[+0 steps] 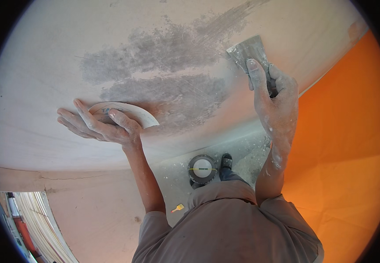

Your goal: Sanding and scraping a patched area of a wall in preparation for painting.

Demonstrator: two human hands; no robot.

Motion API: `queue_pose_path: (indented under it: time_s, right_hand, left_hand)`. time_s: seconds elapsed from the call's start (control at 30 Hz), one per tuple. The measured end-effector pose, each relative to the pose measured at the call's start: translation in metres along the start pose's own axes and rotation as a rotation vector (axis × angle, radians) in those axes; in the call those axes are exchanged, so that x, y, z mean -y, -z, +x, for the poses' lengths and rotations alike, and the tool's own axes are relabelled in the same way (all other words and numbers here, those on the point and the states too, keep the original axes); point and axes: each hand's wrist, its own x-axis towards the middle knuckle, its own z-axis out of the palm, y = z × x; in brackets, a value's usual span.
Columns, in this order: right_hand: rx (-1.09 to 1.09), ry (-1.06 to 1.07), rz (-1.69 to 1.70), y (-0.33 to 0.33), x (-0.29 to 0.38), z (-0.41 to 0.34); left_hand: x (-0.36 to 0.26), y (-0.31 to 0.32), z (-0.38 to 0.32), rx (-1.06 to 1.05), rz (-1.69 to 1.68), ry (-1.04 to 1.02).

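A pale sheet of sandpaper (140, 115) with printing on its back is in my left hand (111, 128). My thumb lies over the sheet and the fingers spread along the wall, whose surface the sheet seems to touch. In my right hand (275, 95) is a putty knife (249, 49), its broad metal blade pointing up and left at the wall, with plaster on its edge. Whether the blade touches the wall I cannot tell. Between the hands the pale wall (45, 85) bears rough grey patches of filler (170, 56). White dust coats both hands.
A dark round bucket (203, 157) with a pale interior stands on the speckled floor beside my foot. Farther left lies a yellow paintbrush (177, 207). An orange sheet (338, 131) hangs along the right side. At lower left is an opening (42, 223) in the wall.
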Motion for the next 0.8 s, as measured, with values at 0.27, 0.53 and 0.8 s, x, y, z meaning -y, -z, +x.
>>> queue_pose_path:
  time_s: [0.27, 0.53, 0.8]
  right_hand:
    - [-0.078, 0.032, 0.035, -0.001, -0.003, 0.000]
    - [-0.066, 0.014, 0.030, 0.003, -0.003, 0.000]
    - [-0.013, -0.017, 0.058, -0.003, -0.004, -0.002]
  left_hand:
    - [-0.001, -0.004, -0.002, -0.009, -0.023, 0.007]
    - [-0.002, -0.001, -0.002, 0.002, -0.018, 0.002]
    - [-0.001, 0.001, -0.001, -0.010, 0.004, 0.012]
